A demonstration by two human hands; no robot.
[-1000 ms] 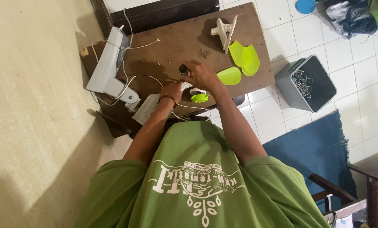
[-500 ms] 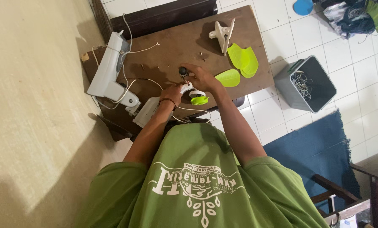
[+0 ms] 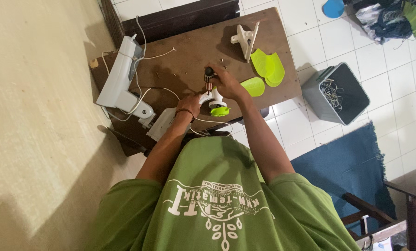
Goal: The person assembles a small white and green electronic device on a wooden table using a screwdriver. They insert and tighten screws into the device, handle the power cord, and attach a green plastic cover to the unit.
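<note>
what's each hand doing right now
left hand: closed on the white part
right hand: closed on a screwdriver

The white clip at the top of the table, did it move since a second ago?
No. The white clip still lies at the far edge of the table, just beside the green blades. Only the camera shifted a little.
</note>
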